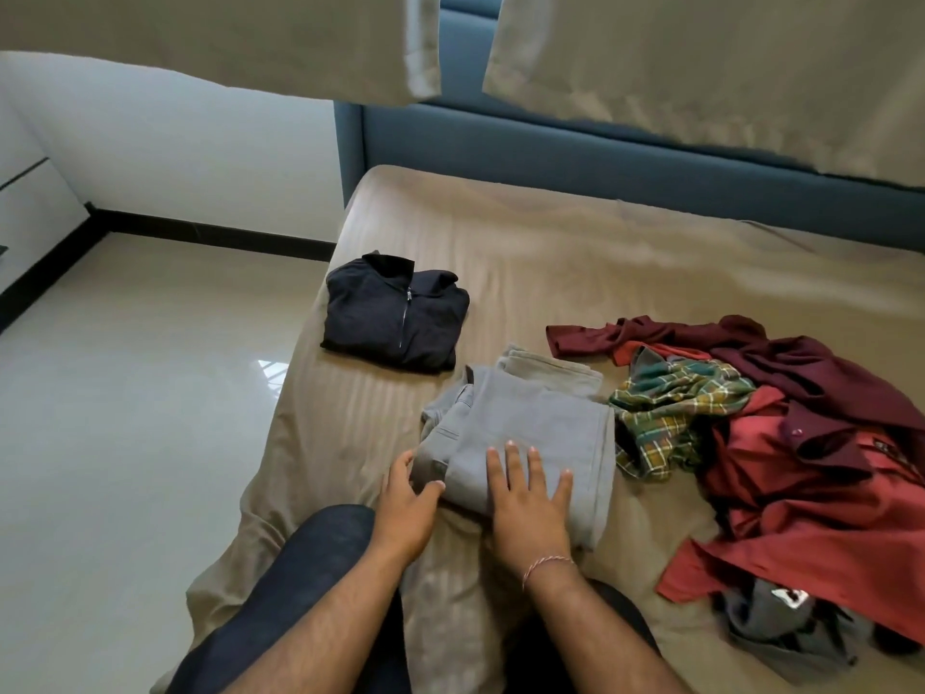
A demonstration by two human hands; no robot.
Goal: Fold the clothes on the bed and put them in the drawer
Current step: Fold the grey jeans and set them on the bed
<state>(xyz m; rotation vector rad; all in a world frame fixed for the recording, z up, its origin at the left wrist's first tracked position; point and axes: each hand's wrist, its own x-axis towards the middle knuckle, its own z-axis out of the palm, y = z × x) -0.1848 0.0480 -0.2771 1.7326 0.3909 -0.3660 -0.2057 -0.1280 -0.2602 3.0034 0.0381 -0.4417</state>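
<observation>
Folded grey trousers [530,423] lie on the beige bed sheet [550,273] in front of me, on top of a folded beige garment [550,365]. My right hand [528,503] lies flat on the trousers with straight, spread fingers. My left hand [408,508] touches the trousers' left edge, thumb on top and fingers tucked under the fold. A folded black zip jacket [395,315] sits near the bed's left edge. To the right lies an unfolded heap: a maroon shirt [781,363], a green-yellow plaid shirt [670,418], a red shirt [801,513] and a grey garment [781,628].
A blue upholstered headboard [575,142] runs along the far side of the bed. Glossy tiled floor [125,393] and a white wall with a dark skirting lie to the left. Beige curtains [701,57] hang across the top. No drawer is in view.
</observation>
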